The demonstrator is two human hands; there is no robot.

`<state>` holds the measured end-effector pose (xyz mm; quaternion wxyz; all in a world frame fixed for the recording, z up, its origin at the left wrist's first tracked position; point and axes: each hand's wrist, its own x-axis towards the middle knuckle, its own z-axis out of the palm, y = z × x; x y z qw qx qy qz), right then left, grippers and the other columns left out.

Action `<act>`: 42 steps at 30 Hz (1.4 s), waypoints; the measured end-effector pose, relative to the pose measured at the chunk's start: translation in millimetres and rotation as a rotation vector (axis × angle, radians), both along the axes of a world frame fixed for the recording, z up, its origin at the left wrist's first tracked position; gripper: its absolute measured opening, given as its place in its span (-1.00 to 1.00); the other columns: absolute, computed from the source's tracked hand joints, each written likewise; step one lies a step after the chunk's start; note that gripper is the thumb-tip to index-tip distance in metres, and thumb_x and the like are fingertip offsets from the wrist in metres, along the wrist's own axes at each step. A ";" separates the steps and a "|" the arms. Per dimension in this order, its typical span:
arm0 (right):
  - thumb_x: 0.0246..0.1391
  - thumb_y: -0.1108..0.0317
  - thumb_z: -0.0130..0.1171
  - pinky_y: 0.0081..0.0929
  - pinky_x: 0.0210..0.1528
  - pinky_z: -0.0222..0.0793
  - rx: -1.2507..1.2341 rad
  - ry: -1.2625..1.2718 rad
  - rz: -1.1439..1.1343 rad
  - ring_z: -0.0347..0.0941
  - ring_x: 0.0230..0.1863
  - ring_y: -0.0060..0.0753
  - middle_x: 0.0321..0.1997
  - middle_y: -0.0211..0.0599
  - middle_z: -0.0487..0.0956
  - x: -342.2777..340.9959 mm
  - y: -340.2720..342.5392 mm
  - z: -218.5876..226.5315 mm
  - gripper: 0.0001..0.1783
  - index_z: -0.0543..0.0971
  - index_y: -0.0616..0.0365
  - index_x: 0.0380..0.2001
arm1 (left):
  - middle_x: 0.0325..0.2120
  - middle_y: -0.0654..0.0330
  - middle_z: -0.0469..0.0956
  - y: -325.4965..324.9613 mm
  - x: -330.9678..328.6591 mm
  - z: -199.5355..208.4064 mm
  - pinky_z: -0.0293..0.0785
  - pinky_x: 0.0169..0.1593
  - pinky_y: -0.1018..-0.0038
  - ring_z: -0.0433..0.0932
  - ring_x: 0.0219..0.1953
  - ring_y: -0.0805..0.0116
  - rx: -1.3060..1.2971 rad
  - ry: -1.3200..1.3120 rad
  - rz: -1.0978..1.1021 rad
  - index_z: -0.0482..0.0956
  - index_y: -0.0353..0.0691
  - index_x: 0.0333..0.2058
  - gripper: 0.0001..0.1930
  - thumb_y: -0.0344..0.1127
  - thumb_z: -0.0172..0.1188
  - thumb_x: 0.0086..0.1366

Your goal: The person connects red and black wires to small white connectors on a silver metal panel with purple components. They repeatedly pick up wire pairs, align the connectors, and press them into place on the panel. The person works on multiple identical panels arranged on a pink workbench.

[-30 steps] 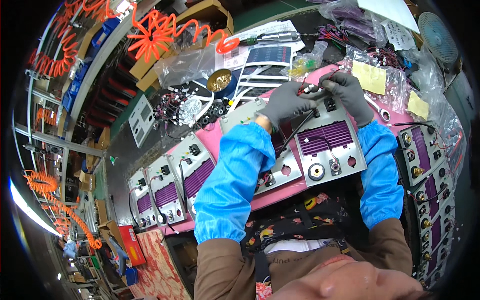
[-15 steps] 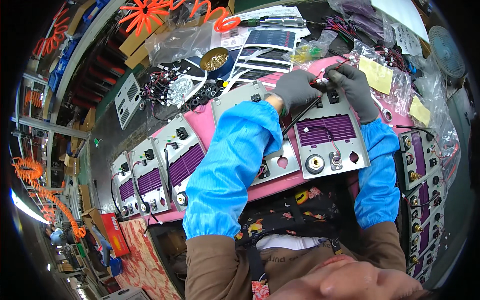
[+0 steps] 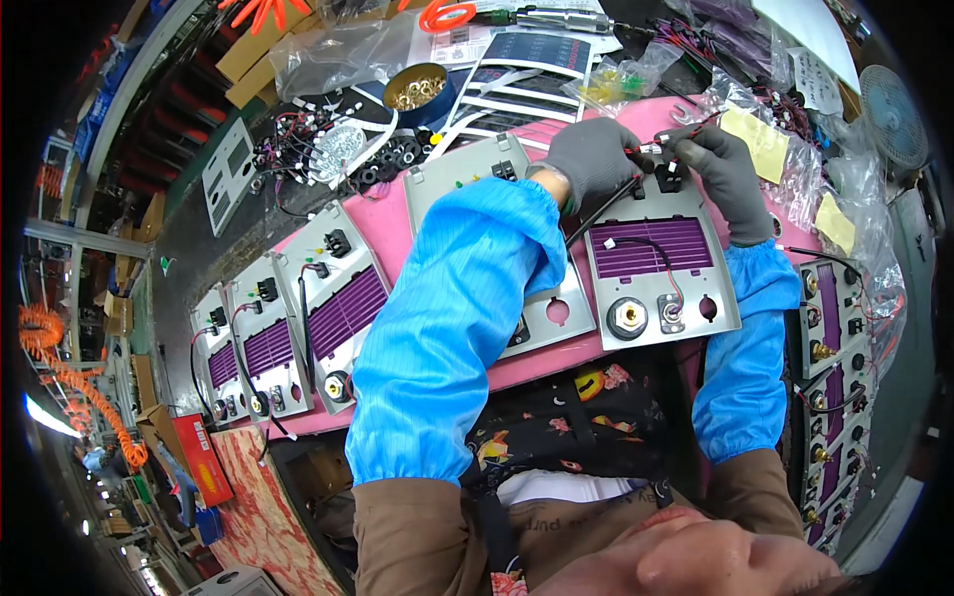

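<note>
Both my hands wear grey gloves and meet above the far end of a grey metal panel [image 3: 646, 283] with a purple grille. My left hand [image 3: 594, 159] is closed, pinching a thin red-and-black wire [image 3: 636, 151] with a small white connector. A black sleeved cable [image 3: 603, 212] slants down from beside its fingers. Opposite it, my right hand [image 3: 727, 179] pinches the same wiring near the connector, its fingertips partly hiding it. Just under the fingers sits a black switch [image 3: 669, 179]. On the panel's near end are a brass fitting [image 3: 627, 318] and a round hole.
More purple-grilled panels [image 3: 343, 318] lie to the left on the pink mat [image 3: 532, 368], and others are stacked at the right [image 3: 835, 397]. Behind are a tin of small metal parts [image 3: 418, 89], wire bundles, plastic bags and a power screwdriver [image 3: 561, 20]. A wrench lies beside my right hand.
My hands have drawn slightly apart, showing more of the red-and-black wire between them. The right hand has shifted a little right. The whole view has also moved slightly.
</note>
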<state>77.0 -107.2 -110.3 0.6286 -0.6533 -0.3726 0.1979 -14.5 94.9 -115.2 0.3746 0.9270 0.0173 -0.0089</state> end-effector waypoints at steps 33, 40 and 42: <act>0.19 0.33 0.15 -0.60 -0.34 0.51 -0.014 0.174 -0.116 0.61 -0.35 -0.47 -0.33 -0.22 0.64 -24.7 18.1 8.0 -0.73 0.57 0.27 -0.11 | -0.27 0.10 0.65 8.3 -2.8 -1.5 0.49 -0.11 0.35 0.62 -0.22 0.14 -0.093 -0.020 0.012 0.67 -0.09 -0.16 -0.55 -0.02 0.34 -0.03; 0.19 0.33 0.15 -0.62 -0.34 0.51 -0.027 0.154 -0.126 0.59 -0.32 -0.52 -0.31 -0.31 0.63 -18.8 16.4 1.7 -0.75 0.59 0.23 -0.12 | -0.23 0.11 0.64 5.0 -4.9 4.1 0.49 -0.09 0.32 0.60 -0.17 0.13 0.032 -0.022 0.008 0.65 -0.06 -0.13 -0.53 0.01 0.34 -0.01; 0.19 0.33 0.15 -0.62 -0.33 0.51 -0.036 0.154 -0.127 0.59 -0.31 -0.54 -0.30 -0.33 0.62 -18.0 16.4 1.6 -0.75 0.59 0.23 -0.13 | -0.22 0.11 0.63 4.4 -2.8 -0.8 0.49 -0.08 0.30 0.60 -0.16 0.12 0.071 -0.049 0.010 0.65 -0.08 -0.14 -0.53 0.02 0.34 -0.01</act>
